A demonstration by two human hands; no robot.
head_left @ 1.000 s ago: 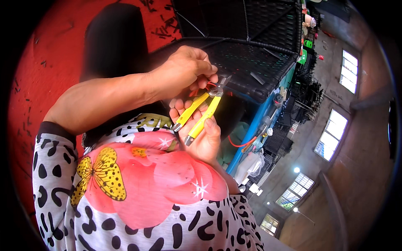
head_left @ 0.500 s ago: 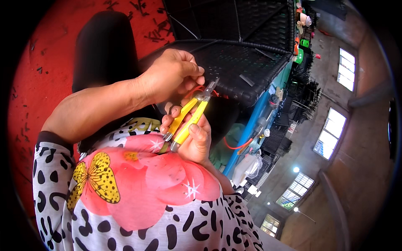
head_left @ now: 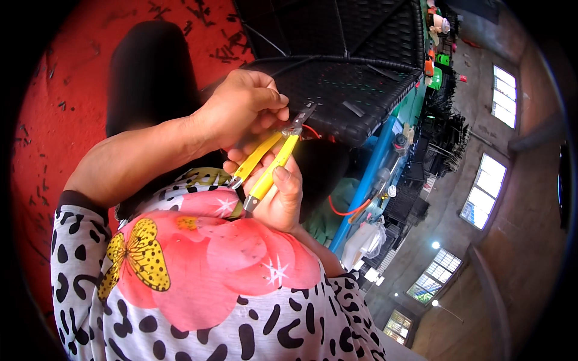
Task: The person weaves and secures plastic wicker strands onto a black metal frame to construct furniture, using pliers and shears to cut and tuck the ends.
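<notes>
In my right hand (head_left: 285, 201) lies a pair of pliers (head_left: 278, 167) with yellow handles and narrow metal jaws. Its handles are spread apart, with my thumb along the near one and my fingers by the other. The jaws point up and away, toward a black woven wicker panel (head_left: 337, 90). My left hand (head_left: 253, 99) is raised just left of the jaws, thumb and fingers pinched together. Whatever they may hold is too small to make out. Part of a thin red cord or tube (head_left: 311, 130) shows behind the pliers.
Beyond the panel stands another black woven section (head_left: 289, 27). A blue edge (head_left: 361, 195) runs along the right, with a clear plastic bag (head_left: 367, 240) beside it. Black scraps (head_left: 227, 49) are scattered on the red floor (head_left: 78, 114). My dark-clothed knee (head_left: 153, 78) is at left.
The pliers' handles have spread wider in my right hand. My left hand has shifted slightly left, still pinched. The whole view has tilted a little.
</notes>
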